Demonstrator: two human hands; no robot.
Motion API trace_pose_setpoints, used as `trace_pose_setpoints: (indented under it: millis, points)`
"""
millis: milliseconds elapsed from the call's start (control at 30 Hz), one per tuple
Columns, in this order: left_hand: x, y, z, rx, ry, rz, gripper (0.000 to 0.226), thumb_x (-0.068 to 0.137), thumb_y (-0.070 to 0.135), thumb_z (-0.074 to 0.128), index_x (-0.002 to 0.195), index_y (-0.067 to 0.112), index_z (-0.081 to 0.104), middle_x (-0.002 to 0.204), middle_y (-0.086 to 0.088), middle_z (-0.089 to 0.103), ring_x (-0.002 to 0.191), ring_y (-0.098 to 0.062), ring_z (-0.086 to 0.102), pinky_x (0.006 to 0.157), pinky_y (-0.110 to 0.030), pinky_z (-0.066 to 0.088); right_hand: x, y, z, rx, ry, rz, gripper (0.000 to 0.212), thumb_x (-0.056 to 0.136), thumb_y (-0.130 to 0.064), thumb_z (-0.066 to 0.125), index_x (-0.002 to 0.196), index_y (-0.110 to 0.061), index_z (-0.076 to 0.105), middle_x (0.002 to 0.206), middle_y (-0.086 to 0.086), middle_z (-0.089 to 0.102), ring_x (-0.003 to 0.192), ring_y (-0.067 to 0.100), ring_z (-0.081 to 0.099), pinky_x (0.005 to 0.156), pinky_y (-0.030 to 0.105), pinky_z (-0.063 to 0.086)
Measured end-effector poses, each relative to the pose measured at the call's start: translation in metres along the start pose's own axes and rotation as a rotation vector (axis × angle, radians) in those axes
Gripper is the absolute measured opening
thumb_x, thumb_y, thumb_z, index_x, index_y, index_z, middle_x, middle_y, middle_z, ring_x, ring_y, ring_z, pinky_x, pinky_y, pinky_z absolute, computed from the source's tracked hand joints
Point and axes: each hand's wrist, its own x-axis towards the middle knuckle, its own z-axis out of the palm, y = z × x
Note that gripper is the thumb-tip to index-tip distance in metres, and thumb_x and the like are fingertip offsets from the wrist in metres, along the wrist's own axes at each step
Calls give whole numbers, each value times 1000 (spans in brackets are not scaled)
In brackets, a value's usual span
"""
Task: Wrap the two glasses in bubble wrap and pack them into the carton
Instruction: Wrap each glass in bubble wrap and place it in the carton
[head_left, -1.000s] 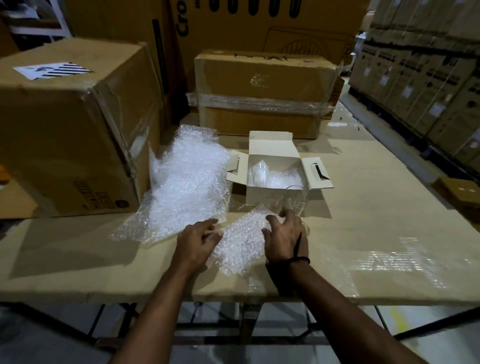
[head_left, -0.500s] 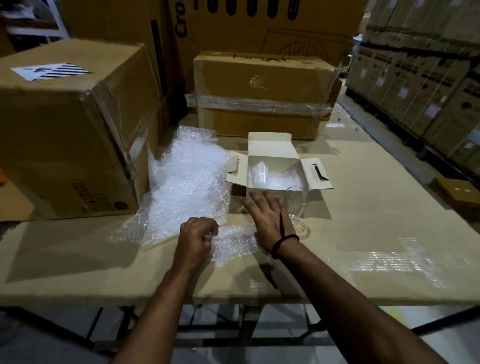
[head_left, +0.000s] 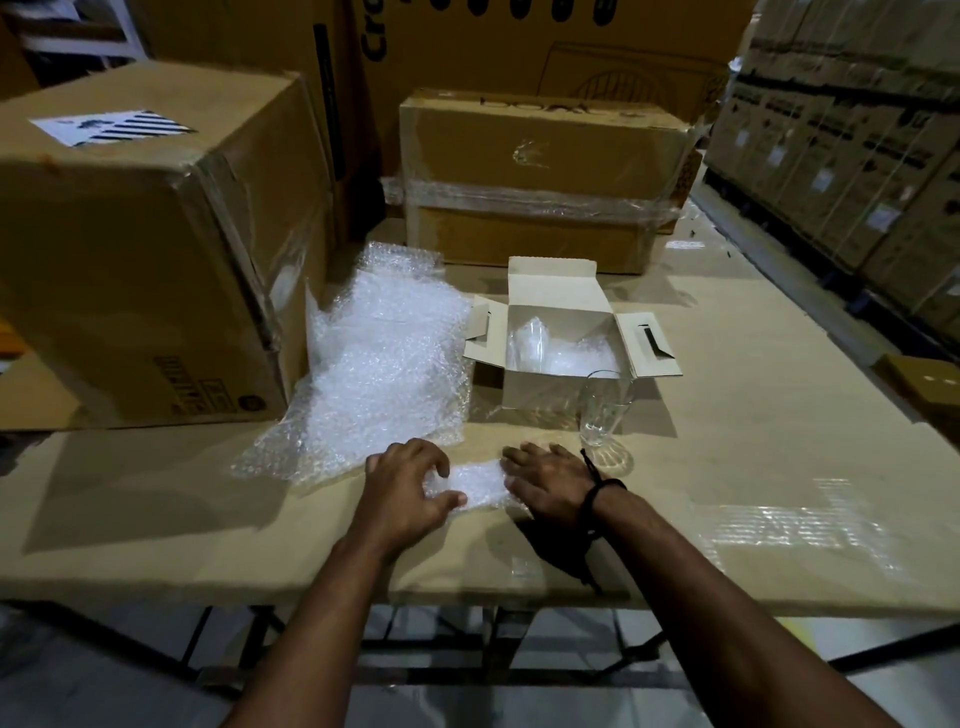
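Head view: carton (head_left: 540, 397) open, 1 wrapped bundle (head_left: 571, 358) inside, so I judge 1 glass packed. 2nd glass (head_left: 605, 410) bare, upright just before carton, not yet wrapped. My left hand (head_left: 410, 488) grips small wrap sheet (head_left: 478, 480); my right hand (head_left: 550, 480), fingers straight, presses it flat

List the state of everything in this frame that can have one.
carton: open, flaps spread, wrapped bundle inside
glass: upright, unwrapped, at the carton's near right corner
small bubble wrap sheet: bunched between both hands
left hand: fingers curled, gripping the sheet
right hand: fingers straight, pressing the sheet
bubble wrap pile: loose heap left of the carton
rear brown box: closed, banded with clear film
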Motion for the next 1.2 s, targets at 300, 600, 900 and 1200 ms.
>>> trace_pose_setpoints:
  millis: [300,600,900,1200]
  points:
    - [10,7,1,83,-72,-46,29,76,51,70,96,31,74,103,14,68,103,-15,52,84,-33,23,13,-24,-13,-155,191,-12,40,83,-31,58,122,-22,59,123,2,60,113,30,52,87,36,43]
    - [17,14,8,-446,20,-132,37,64,34,56,98,30,71,96,17,65,90,-17,60,82,-43,49,-10,-4,-13,162,416,203,40,79,-6,55,114,-25,59,111,6,63,101,29,60,78,30,44]
    - [59,73,68,-550,-130,-272,33,82,13,71,114,19,70,100,5,71,85,-16,67,82,-36,56,-80,59,-61,1299,1032,448,23,84,11,54,88,-7,68,79,9,68,63,14,64,56,28,55]
    - [107,122,116,-394,-222,-259,78,56,52,87,126,32,60,117,9,70,102,-14,66,90,-39,54,-74,101,-69,1233,1006,451,36,74,9,72,105,-7,61,100,10,67,76,6,67,71,19,53]
